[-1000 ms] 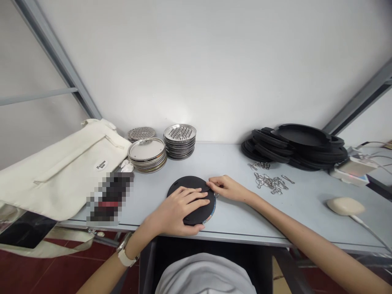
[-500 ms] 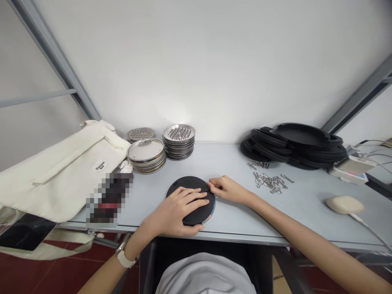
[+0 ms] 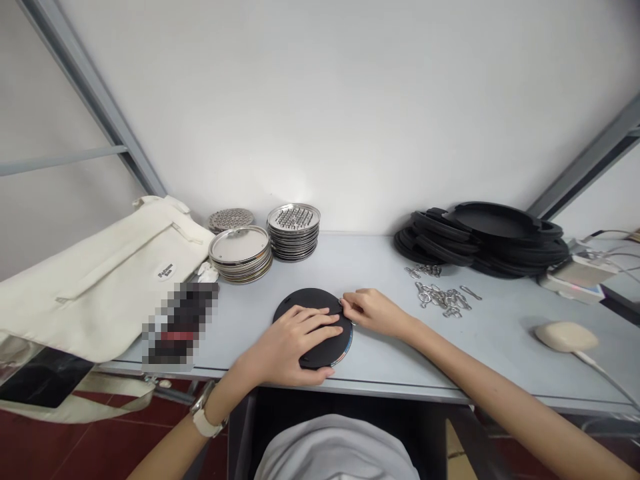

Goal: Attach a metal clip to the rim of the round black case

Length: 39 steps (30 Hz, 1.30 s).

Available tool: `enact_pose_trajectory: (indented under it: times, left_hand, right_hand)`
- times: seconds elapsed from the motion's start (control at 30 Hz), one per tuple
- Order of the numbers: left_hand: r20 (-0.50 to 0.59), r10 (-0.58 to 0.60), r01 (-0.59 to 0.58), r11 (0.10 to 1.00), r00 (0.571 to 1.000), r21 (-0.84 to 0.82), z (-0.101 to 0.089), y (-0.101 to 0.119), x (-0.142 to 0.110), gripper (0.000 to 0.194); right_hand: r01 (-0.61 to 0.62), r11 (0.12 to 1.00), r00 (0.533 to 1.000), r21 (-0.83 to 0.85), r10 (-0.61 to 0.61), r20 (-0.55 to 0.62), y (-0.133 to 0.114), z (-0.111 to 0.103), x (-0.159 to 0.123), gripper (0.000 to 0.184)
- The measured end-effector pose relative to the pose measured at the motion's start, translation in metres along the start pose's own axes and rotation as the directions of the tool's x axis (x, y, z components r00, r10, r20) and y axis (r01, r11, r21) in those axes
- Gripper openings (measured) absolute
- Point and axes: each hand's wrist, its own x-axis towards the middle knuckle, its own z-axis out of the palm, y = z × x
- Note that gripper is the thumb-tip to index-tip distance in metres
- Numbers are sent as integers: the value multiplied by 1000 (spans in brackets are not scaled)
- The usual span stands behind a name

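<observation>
A round black disc lies on the table near the front edge, with a thin coloured band along its right rim. My left hand rests flat on it, fingers stretched across the top and thumb along the front edge. At the disc's right rim, my right hand is closed in a pinch on a small metal clip, of which only glints show between and beside the fingers. Several similar loose metal clips lie farther right.
Stacks of round metal plates and perforated metal discs stand at the back left. Black round trays are piled at the back right. A cream bag lies left; a white corded device sits right on the table.
The whole view has shifted very slightly. Both hands keep their places on the disc, and the right fingers stay pinched at its rim.
</observation>
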Motion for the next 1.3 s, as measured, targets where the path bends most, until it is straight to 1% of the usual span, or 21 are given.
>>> enact_pose_trajectory:
  times: [0.2, 0.4, 0.6, 0.83, 1.0, 1.13, 1.3]
  left_hand:
    - [-4, 6, -6, 1000, 1000, 2, 0, 0, 1, 57]
    - [-7, 7, -7, 1000, 1000, 0, 0, 0, 0, 57]
    - [-5, 3, -3, 1000, 1000, 3, 0, 0, 0, 57]
    - [-3, 2, -2, 1000, 1000, 5, 0, 0, 0, 57]
    - [5, -4, 4, 1000, 1000, 3, 0, 0, 0, 57]
    - [12, -1, 1, 1000, 1000, -1, 0, 0, 1, 58]
    - [5, 1, -1, 1000, 1000, 0, 0, 0, 0, 58]
  right_hand:
    - [10, 998, 1000, -58, -11, -20, 0, 1, -1, 34]
    - [1, 997, 1000, -83, -4, -27, -2, 1, -1, 33]
    - [12, 998, 1000, -63, -13, -17, -2, 0, -3, 32]
    - [28, 999, 999, -17, -28, -27, -5, -2, -3, 18]
    - [32, 999, 999, -14, -32, -15, -6, -2, -3, 20]
    - [3, 999, 1000, 40, -2, -14, -6, -1, -2, 22]
    - [-85, 982, 995, 167, 93, -38, -9, 3, 0, 26]
